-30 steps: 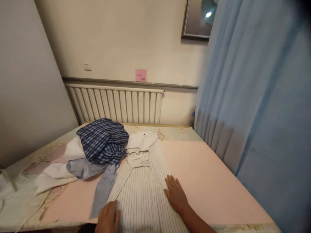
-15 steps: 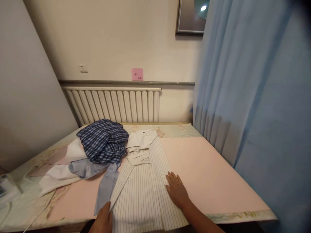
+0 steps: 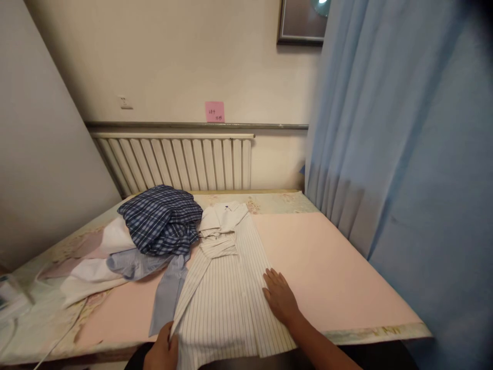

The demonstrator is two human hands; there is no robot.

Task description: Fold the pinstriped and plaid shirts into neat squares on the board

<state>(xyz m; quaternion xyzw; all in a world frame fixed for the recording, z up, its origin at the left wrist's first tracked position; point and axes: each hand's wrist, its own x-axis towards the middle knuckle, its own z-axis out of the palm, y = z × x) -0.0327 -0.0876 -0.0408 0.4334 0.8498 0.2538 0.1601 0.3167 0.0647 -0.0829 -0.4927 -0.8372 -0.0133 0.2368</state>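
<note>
A white shirt with thin dark stripes (image 3: pixel 219 303) lies spread lengthwise, collar at the far end and hem at the near edge. One sleeve runs down its left side. At the lower left, my left hand (image 3: pixel 162 347) is closed on the shirt's left edge near the sleeve end. My right hand (image 3: pixel 281 297) rests flat and open on the shirt's right edge, fingers stretched forward. Left of the shirt, a blue plaid garment (image 3: pixel 162 218) is heaped over other clothes. A light blue sleeve (image 3: pixel 167 298) hangs from that pile close to my left hand.
Pink cloth (image 3: pixel 327 272) covers the middle of the table over a floral cover. White garments (image 3: pixel 90 277) lie at the left, with a white device (image 3: pixel 13 298) and cord beyond. A blue curtain (image 3: pixel 385 128) borders the right side; a radiator (image 3: pixel 181 162) stands behind.
The view has shifted slightly, so the table sits a little higher and more of the near edge shows. Both hands keep nearly the same places on the shirt.
</note>
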